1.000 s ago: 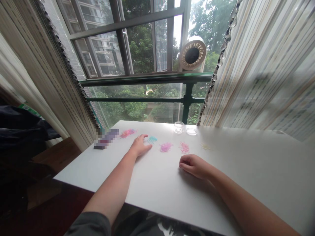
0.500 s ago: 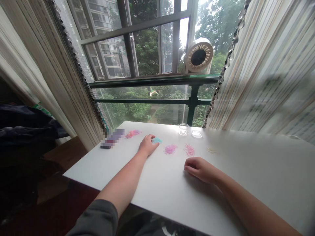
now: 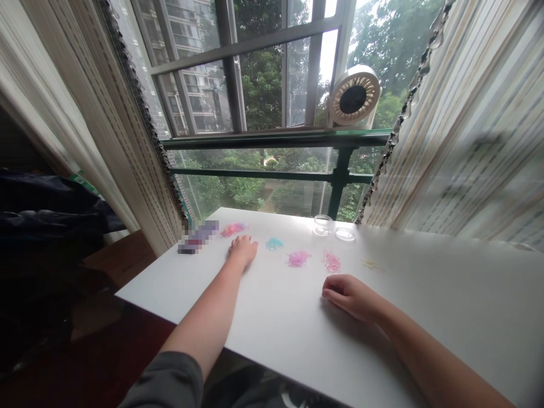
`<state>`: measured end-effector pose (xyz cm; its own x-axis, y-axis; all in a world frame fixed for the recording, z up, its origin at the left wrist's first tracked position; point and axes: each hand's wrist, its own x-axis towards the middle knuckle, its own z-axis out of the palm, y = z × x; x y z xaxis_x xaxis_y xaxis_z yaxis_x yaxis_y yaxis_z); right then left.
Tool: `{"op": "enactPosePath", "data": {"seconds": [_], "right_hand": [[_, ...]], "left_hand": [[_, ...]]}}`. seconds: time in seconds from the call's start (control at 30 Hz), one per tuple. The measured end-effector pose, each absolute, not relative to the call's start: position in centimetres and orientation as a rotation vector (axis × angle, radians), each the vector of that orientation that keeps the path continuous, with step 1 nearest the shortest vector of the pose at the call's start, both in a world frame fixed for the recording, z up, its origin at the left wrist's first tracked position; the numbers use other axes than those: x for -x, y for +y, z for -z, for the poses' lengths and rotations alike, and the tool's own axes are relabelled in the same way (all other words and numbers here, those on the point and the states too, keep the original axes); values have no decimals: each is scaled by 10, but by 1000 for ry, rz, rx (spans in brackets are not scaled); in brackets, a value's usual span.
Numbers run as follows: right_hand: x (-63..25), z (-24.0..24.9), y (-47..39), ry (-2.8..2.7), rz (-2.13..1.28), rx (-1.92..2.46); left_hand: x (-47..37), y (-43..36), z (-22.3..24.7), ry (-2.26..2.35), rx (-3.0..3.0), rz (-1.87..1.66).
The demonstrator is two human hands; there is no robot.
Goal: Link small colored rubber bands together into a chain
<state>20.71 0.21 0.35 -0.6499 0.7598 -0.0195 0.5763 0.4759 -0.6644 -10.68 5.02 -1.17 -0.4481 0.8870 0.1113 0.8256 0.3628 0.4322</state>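
My left hand (image 3: 243, 249) is palm down over the white table, fingers forward and a little apart, just short of a mixed pile of pink, orange and purple strands (image 3: 234, 229) that look like small elastic bands. To its right lies a blue pile of bands (image 3: 275, 243), apart from the hand. Further right come a purple pile (image 3: 298, 259) and a pink pile (image 3: 331, 261). My right hand (image 3: 346, 292) rests on its side on the table below the pink pile, fingers curled in; nothing shows in it. A few pale yellow bands (image 3: 371, 263) lie beyond it.
A clear round container (image 3: 322, 225) stands near the back edge of the white table (image 3: 272, 317), with a clear round lid (image 3: 344, 234) beside it. A blurred dark box (image 3: 199, 237) lies at the left. Behind are a railing (image 3: 272, 141) and a fan (image 3: 355, 97).
My left hand has moved left, off the blue pile and towards the mixed pile, leaving the blue bands uncovered. My right hand stays in place; the whole view has shifted slightly.
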Motion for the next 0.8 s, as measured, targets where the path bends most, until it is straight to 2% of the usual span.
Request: {"op": "enactPosePath", "data": {"seconds": [0.4, 0.8], "right_hand": [[-207, 0, 3, -2460, -930, 1141], [-208, 0, 3, -2480, -918, 1134]], "left_hand": [[154, 27, 2, 2643, -1416, -529], [168, 38, 10, 2782, -1289, -580]]}}
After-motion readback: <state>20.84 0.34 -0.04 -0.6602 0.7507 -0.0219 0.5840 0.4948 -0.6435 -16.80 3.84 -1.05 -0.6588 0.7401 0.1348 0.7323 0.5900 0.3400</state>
